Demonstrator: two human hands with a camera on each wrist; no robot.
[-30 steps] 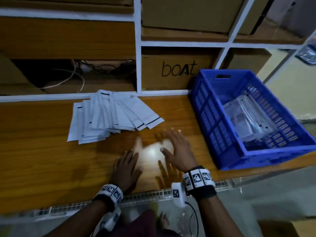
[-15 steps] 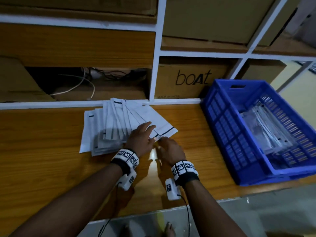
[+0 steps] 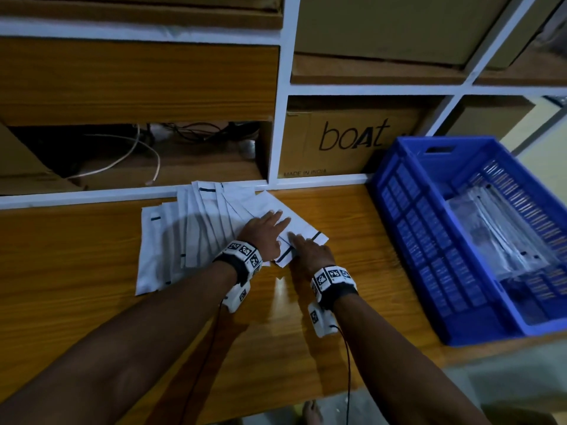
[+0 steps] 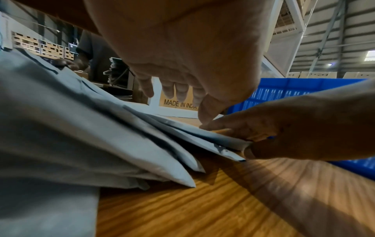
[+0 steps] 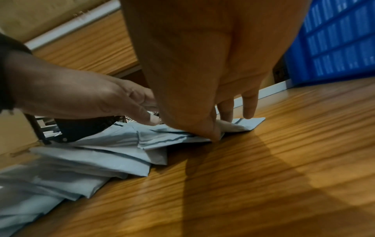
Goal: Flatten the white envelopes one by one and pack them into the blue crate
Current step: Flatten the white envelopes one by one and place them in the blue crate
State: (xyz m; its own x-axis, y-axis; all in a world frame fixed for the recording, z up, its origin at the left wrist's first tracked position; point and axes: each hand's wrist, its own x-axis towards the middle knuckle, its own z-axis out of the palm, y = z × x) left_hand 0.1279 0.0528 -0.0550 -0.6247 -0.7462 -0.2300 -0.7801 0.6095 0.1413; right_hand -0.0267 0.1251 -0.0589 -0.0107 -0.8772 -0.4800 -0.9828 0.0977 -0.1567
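Observation:
Several white envelopes (image 3: 190, 240) lie fanned out on the wooden table (image 3: 76, 286). My left hand (image 3: 265, 236) rests flat on the right part of the fan, fingers straight. My right hand (image 3: 308, 253) sits at the near corner of the rightmost envelope (image 3: 302, 227). In the left wrist view the right hand (image 4: 294, 128) pinches that envelope's edge (image 4: 229, 141), index finger on top and thumb beneath. The blue crate (image 3: 408, 228) stands at the right with flat envelopes (image 3: 497, 234) inside. The right wrist view shows the thumb (image 5: 211, 131) pressed to the envelope's edge.
A white shelf frame (image 3: 276, 118) rises behind the table, holding a cardboard box marked boAt (image 3: 346, 142) and loose cables (image 3: 138, 148). The table's front edge runs below my forearms. Another person (image 4: 95, 52) stands far behind in the left wrist view.
Both hands left the bare table near its front edge and went up to the pile. The left now lies on the envelopes; the right has taken the rightmost one's corner.

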